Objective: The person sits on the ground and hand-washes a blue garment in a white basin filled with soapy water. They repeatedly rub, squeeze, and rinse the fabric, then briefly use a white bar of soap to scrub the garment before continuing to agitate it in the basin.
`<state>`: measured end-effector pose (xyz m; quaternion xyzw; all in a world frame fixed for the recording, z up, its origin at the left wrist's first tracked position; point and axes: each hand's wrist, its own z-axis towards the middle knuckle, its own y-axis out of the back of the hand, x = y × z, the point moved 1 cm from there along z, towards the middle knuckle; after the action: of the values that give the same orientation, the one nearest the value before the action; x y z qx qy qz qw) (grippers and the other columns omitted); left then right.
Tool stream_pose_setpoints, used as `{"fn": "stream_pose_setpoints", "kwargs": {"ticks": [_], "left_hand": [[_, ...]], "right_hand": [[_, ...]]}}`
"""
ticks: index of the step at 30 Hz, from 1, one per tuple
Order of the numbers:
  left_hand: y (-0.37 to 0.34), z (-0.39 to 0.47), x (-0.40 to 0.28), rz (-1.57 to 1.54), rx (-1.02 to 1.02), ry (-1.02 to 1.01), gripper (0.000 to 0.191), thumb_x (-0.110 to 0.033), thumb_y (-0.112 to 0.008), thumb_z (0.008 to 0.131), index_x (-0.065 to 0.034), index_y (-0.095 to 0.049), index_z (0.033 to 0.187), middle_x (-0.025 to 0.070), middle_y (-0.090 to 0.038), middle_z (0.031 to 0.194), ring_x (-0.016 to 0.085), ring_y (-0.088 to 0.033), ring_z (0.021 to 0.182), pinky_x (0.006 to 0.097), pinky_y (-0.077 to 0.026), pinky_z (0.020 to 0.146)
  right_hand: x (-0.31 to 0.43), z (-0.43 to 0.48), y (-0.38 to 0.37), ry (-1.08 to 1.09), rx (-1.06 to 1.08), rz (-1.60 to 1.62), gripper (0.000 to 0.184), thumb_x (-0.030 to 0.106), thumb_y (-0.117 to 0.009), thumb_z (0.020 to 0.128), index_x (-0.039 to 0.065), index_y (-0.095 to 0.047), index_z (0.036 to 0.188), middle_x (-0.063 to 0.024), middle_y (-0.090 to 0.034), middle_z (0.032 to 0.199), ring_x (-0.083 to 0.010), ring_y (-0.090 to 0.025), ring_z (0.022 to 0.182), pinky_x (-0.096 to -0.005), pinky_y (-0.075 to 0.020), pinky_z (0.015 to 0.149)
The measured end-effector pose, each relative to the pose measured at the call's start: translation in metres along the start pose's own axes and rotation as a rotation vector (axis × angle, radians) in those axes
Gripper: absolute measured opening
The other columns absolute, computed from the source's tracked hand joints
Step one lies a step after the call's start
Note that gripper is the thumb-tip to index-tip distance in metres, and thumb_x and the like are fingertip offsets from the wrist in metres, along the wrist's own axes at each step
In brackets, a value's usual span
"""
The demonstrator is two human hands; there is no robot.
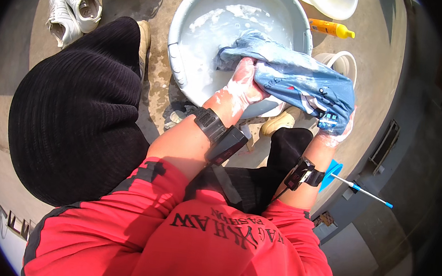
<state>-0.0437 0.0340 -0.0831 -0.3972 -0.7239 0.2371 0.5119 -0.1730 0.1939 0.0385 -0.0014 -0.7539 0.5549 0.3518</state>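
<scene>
A wet blue printed garment (307,82) is stretched between my hands, above the right side of a round pale-blue plastic basin (174,62) of cloudy, sudsy water. My left hand (247,81), coated with foam, grips the garment's near edge over the basin. At the garment's right end is my right hand (344,128), mostly hidden behind the cloth, with foam about the wrist; it holds that end up beyond the basin's rim. The garment's far left part hangs down to the water.
A yellow-orange bottle (331,28) lies right of the basin, near a white bucket (347,64) and a white plastic container (334,3). White sneakers (75,11) stand at the upper left. A blue-headed tool with a long handle (361,189) is at the right. Wet cloth (178,115) lies below the basin.
</scene>
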Motion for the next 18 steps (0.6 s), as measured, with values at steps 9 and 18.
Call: {"fn": "stream_pose_setpoints", "kwargs": {"ticks": [9, 18], "left_hand": [[0.055, -0.011, 0.027, 0.085, -0.259, -0.281, 0.054, -0.038, -0.038, 0.089, -0.0004, -0.036, 0.128, 0.0185, -0.047, 0.124, 0.031, -0.049, 0.111, 0.0451, -0.04, 0.093], [0.005, -0.004, -0.007, -0.022, 0.052, -0.105, 0.074, -0.063, -0.04, 0.081, -0.0081, -0.038, 0.131, 0.016, -0.044, 0.129, 0.034, -0.041, 0.118, 0.0508, -0.029, 0.099]], "right_hand": [[-0.028, 0.007, 0.011, 0.093, -0.465, -0.169, 0.058, 0.044, -0.042, 0.088, 0.005, -0.037, 0.131, -0.0167, -0.044, 0.13, -0.0359, -0.042, 0.119, -0.0496, -0.0303, 0.101], [-0.053, -0.006, -0.041, -0.16, -0.387, -0.033, 0.046, 0.034, -0.036, 0.094, 0.001, -0.044, 0.124, -0.018, -0.052, 0.121, -0.0344, -0.051, 0.109, -0.0488, -0.0369, 0.097]]}}
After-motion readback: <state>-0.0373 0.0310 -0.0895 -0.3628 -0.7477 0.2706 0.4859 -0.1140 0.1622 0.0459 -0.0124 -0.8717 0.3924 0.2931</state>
